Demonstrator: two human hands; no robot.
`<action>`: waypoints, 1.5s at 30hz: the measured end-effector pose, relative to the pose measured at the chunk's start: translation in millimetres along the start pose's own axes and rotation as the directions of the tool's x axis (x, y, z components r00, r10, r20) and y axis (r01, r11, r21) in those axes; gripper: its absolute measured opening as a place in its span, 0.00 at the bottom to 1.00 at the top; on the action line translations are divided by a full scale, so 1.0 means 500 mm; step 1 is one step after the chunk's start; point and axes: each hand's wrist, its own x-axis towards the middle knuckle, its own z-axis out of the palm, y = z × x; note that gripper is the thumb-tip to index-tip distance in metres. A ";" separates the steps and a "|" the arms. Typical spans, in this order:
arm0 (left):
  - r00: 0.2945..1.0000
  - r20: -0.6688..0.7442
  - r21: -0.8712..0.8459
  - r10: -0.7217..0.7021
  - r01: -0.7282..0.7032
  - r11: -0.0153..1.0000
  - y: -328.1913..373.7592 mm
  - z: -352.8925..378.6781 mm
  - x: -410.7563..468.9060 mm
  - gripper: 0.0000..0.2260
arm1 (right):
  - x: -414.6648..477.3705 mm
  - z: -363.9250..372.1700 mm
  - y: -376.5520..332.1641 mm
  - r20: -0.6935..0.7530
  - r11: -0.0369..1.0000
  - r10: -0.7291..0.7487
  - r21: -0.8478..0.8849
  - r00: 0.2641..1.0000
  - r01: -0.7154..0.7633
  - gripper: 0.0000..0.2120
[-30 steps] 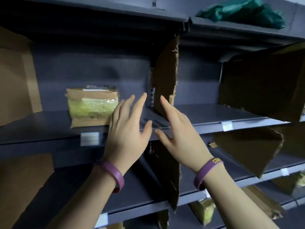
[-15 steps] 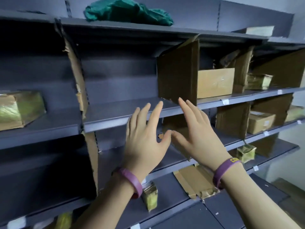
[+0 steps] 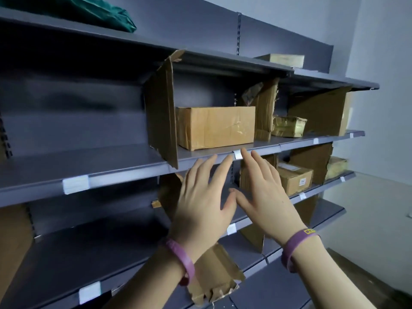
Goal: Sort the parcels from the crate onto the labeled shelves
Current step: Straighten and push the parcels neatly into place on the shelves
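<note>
1. The left hand [image 3: 200,204] is raised in front of the dark grey metal shelving [image 3: 111,166], fingers straight and spread, grasping nothing.
2. The right hand [image 3: 265,197] is up beside it, likewise released with splayed fingers; the 2 thumbs almost meet.
3. Each wrist wears a purple rubber band [image 3: 180,262].
4. The right forefinger's tip lies at a small white label [image 3: 237,154] on the shelf's front edge; whether it touches cannot be told.
5. Just above that label, a large brown taped cardboard parcel [image 3: 216,127] sits on the shelf, with an upright brown cardboard divider [image 3: 160,121] right beside it on its left.
6. Further right on the same shelf, past a second torn cardboard divider [image 3: 264,117], lies a small yellowish taped parcel [image 3: 288,126].
7. 1 shelf lower, right of the hands, stands a brown cardboard box with a white sticker [image 3: 294,177].
8. A crumpled green cloth [image 3: 89,12] lies on the top shelf at left.
</note>
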 end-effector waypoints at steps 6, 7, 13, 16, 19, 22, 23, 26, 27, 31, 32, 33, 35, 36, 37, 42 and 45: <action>0.997 -0.062 -0.010 -0.048 0.047 0.999 -0.019 0.163 0.118 0.29 | 0.100 0.048 0.163 0.049 0.999 -0.024 -0.047 0.999 0.026 0.37; 0.995 -0.069 -0.014 -0.065 0.064 0.998 -0.026 0.188 0.141 0.28 | 0.125 0.054 0.192 0.060 0.999 -0.025 -0.047 0.998 0.028 0.37; 0.985 -0.090 0.069 -0.144 0.150 0.986 -0.101 0.300 0.259 0.29 | 0.254 0.094 0.332 0.071 0.997 -0.039 -0.062 0.997 0.043 0.37; 0.980 -0.109 0.128 -0.167 0.181 0.975 -0.135 0.326 0.296 0.29 | 0.304 0.117 0.384 0.095 0.998 -0.035 -0.046 0.995 0.039 0.37; 0.965 -0.142 0.147 -0.218 0.239 0.960 -0.158 0.339 0.332 0.30 | 0.362 0.136 0.435 0.109 0.999 -0.032 0.005 0.994 0.032 0.38; 0.945 -0.138 0.184 -0.295 0.317 0.930 -0.177 0.351 0.352 0.32 | 0.417 0.156 0.484 0.130 0.996 0.005 0.086 0.991 -0.016 0.39; 0.932 -0.146 0.198 -0.331 0.355 0.913 -0.183 0.355 0.356 0.33 | 0.435 0.167 0.503 0.150 0.994 0.022 0.099 0.988 -0.037 0.39; 0.894 -0.174 0.243 -0.414 0.446 0.862 -0.187 0.374 0.363 0.35 | 0.474 0.194 0.555 0.200 0.994 0.022 0.099 0.979 -0.043 0.39; 0.889 -0.179 0.261 -0.422 0.457 0.850 -0.182 0.383 0.366 0.35 | 0.484 0.202 0.571 0.200 0.996 -0.005 0.087 0.980 -0.013 0.39; 0.843 -0.243 0.283 -0.481 0.535 0.796 -0.157 0.415 0.384 0.37 | 0.510 0.229 0.623 0.214 0.996 -0.078 0.057 0.974 0.067 0.38; 0.828 -0.257 0.277 -0.499 0.558 0.783 -0.152 0.421 0.390 0.37 | 0.516 0.233 0.632 0.225 0.994 -0.101 0.072 0.969 0.086 0.37; 0.812 -0.264 0.270 -0.520 0.580 0.769 -0.147 0.426 0.395 0.37 | 0.522 0.238 0.642 0.243 0.991 -0.120 0.095 0.963 0.099 0.37; 0.782 -0.253 0.269 -0.569 0.622 0.735 -0.142 0.431 0.402 0.38 | 0.527 0.242 0.655 0.288 0.983 -0.136 0.155 0.948 0.094 0.36; 0.764 -0.241 0.269 -0.599 0.645 0.715 -0.142 0.429 0.405 0.38 | 0.527 0.243 0.658 0.303 0.976 -0.151 0.195 0.941 0.094 0.36; 0.746 -0.229 0.267 -0.625 0.665 0.697 -0.143 0.426 0.408 0.38 | 0.527 0.243 0.660 0.307 0.966 -0.173 0.238 0.936 0.100 0.35; 0.695 -0.199 0.251 -0.691 0.718 0.649 -0.155 0.414 0.421 0.37 | 0.531 0.248 0.667 0.296 0.930 -0.256 0.336 0.920 0.150 0.37; 0.687 -0.200 0.274 -0.699 0.724 0.633 -0.163 0.412 0.419 0.37 | 0.536 0.251 0.663 0.334 0.938 -0.253 0.315 0.908 0.145 0.37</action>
